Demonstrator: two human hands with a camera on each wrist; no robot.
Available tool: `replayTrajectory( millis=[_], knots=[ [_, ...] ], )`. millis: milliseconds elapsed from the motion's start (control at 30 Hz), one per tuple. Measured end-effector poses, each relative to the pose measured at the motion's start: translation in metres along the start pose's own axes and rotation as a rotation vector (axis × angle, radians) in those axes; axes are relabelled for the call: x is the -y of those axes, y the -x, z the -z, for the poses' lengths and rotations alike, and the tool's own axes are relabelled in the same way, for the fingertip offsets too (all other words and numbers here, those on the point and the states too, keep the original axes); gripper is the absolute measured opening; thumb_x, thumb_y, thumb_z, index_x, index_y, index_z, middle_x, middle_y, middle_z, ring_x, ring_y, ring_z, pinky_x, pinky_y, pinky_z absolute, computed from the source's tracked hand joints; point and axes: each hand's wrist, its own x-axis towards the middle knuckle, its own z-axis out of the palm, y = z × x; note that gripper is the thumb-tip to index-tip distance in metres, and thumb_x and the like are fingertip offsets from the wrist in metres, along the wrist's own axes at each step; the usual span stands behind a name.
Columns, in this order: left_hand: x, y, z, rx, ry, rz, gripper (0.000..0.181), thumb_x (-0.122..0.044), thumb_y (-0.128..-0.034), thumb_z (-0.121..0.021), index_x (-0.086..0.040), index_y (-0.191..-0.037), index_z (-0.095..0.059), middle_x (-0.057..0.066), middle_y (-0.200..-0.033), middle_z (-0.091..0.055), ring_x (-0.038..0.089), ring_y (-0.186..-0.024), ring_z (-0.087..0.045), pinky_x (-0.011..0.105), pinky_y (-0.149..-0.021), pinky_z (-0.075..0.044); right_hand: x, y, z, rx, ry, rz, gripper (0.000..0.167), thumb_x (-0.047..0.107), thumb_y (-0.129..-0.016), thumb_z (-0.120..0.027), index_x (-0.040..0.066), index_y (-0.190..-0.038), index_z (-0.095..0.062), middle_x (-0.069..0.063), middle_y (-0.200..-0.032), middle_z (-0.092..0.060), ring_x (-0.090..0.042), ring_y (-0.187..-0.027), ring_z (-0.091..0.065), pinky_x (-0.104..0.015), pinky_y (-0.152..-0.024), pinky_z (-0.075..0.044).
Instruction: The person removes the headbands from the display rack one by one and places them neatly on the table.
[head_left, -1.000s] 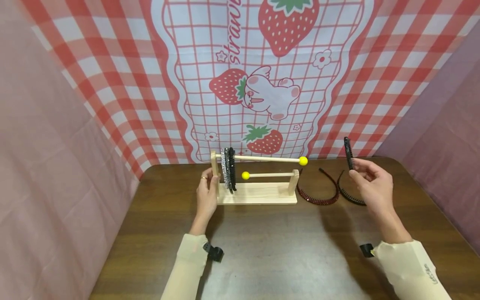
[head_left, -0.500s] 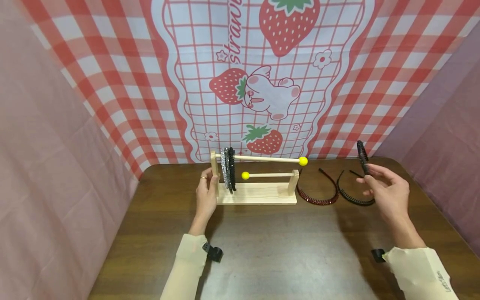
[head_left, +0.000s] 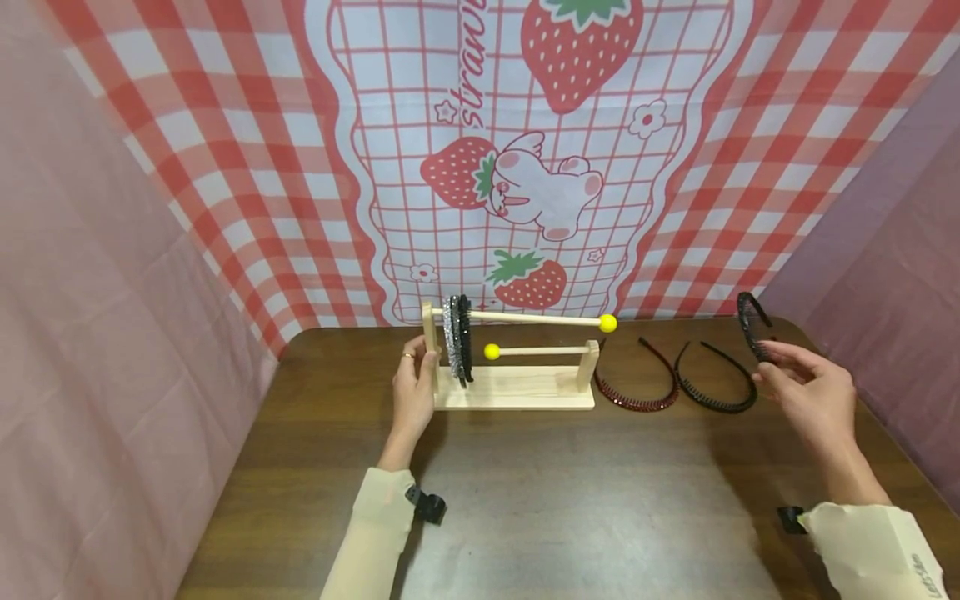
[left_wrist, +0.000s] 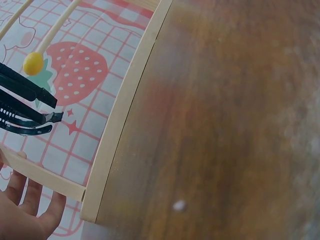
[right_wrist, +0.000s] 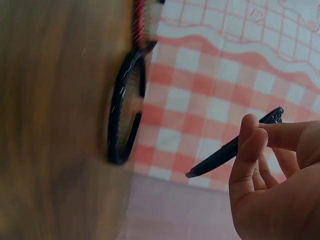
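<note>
My left hand (head_left: 414, 392) grips the left upright of the wooden rack (head_left: 517, 398), fingers behind it and thumb in front. Several headbands (head_left: 457, 340), silver and black, hang at the left end of the rack's upper rod. Pinched between the thumb and fingers of my right hand (head_left: 813, 398), a black headband (head_left: 748, 327) is held up above the table's back right. In the right wrist view the fingertips press on its band (right_wrist: 220, 156). A dark red headband (head_left: 637, 405) and a black one (head_left: 716, 403) lie side by side right of the rack.
The rack's upper rod ends in a yellow ball (head_left: 607, 323) on the right; its shorter lower rod has another yellow ball (head_left: 492, 352) on the left. A checked strawberry cloth (head_left: 555, 183) hangs behind the brown table (head_left: 525, 500).
My right hand has moved to the right with the black headband, which has turned so more of its curve shows. The black headband on the table is uncovered. My left hand has stayed on the upright.
</note>
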Motion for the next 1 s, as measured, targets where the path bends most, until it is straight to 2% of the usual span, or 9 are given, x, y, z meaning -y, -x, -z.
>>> replayTrajectory(
  millis=[167,333,367,433,500,567,667,833,1000],
  knots=[
    [-0.001,0.0,0.001,0.002,0.016,0.008,0.036,-0.049,-0.1117,-0.062,-0.031,-0.142,-0.066,-0.006,-0.12,-0.074,0.016,-0.108,-0.068,0.041,-0.097,-0.053,-0.013,-0.002,0.018,0.024,0.273,0.056,0.026,0.009,-0.105,-0.073,0.014,-0.13,-0.08,0.028,-0.08,-0.074,0.011,-0.069,-0.063,-0.014,-0.059,-0.046],
    [-0.041,0.011,0.003,-0.023,0.029,-0.045,0.043,-0.049,-0.1125,-0.059,-0.017,-0.141,-0.066,0.007,-0.117,-0.074,0.022,-0.103,-0.066,0.04,-0.091,-0.051,-0.025,-0.003,0.034,0.063,0.422,0.071,0.024,0.013,-0.107,-0.072,0.009,-0.13,-0.077,0.032,-0.079,-0.071,0.013,-0.071,-0.058,-0.02,-0.058,-0.043],
    [-0.037,0.011,0.002,-0.019,0.051,-0.07,0.047,-0.052,-0.1113,-0.059,-0.016,-0.14,-0.066,0.008,-0.116,-0.074,0.023,-0.103,-0.066,0.039,-0.09,-0.051,-0.028,-0.003,0.037,0.067,0.442,0.071,0.024,0.013,-0.106,-0.073,0.009,-0.13,-0.078,0.036,-0.079,-0.069,0.015,-0.072,-0.057,-0.02,-0.058,-0.043],
    [-0.048,0.014,0.003,-0.023,0.062,-0.082,0.05,-0.054,-0.1106,-0.059,-0.013,-0.139,-0.066,0.01,-0.115,-0.074,0.024,-0.102,-0.067,0.038,-0.089,-0.051,-0.033,-0.005,0.044,0.066,0.476,0.077,0.024,0.012,-0.105,-0.074,0.009,-0.128,-0.079,0.036,-0.08,-0.068,0.018,-0.072,-0.055,-0.019,-0.058,-0.044],
    [-0.047,0.014,0.003,-0.024,0.052,-0.075,0.052,-0.056,-0.1101,-0.058,-0.014,-0.14,-0.066,0.008,-0.115,-0.074,0.022,-0.103,-0.066,0.037,-0.089,-0.05,-0.038,-0.007,0.05,0.064,0.523,0.08,0.024,0.011,-0.103,-0.076,0.008,-0.126,-0.079,0.024,-0.082,-0.074,0.02,-0.071,-0.052,-0.018,-0.057,-0.044],
    [-0.036,0.011,0.002,-0.024,0.044,-0.058,0.051,-0.058,-0.109,-0.059,-0.018,-0.14,-0.066,0.004,-0.116,-0.074,0.019,-0.103,-0.066,0.035,-0.091,-0.05,-0.044,-0.009,0.055,0.062,0.573,0.091,0.025,0.01,-0.101,-0.078,0.005,-0.125,-0.079,0.003,-0.086,-0.081,0.022,-0.071,-0.049,-0.017,-0.057,-0.043],
    [-0.033,0.009,0.002,-0.02,0.012,-0.014,0.046,-0.055,-0.1104,-0.06,-0.021,-0.141,-0.066,0.002,-0.116,-0.074,0.016,-0.103,-0.065,0.036,-0.092,-0.05,-0.051,-0.01,0.06,0.068,0.638,0.088,0.026,0.009,-0.1,-0.078,0.002,-0.125,-0.079,-0.027,-0.099,-0.08,0.019,-0.069,-0.047,-0.02,-0.057,-0.041],
    [-0.018,0.004,0.002,-0.008,0.004,0.001,0.04,-0.05,-0.1119,-0.061,-0.025,-0.142,-0.066,-0.001,-0.117,-0.073,0.015,-0.104,-0.065,0.039,-0.094,-0.052,-0.063,-0.007,0.068,0.104,0.683,0.089,0.026,0.007,-0.1,-0.076,-0.002,-0.125,-0.078,-0.03,-0.1,-0.079,0.0,-0.061,-0.05,-0.027,-0.055,-0.04],
    [-0.016,0.004,0.001,-0.007,0.01,0.012,0.04,-0.052,-0.1115,-0.06,-0.026,-0.141,-0.066,-0.002,-0.117,-0.073,0.016,-0.104,-0.065,0.041,-0.094,-0.052,-0.073,-0.007,0.082,0.158,0.712,0.104,0.026,0.003,-0.1,-0.075,-0.003,-0.125,-0.077,-0.033,-0.104,-0.077,-0.006,-0.062,-0.052,-0.029,-0.055,-0.041]
  ],
)
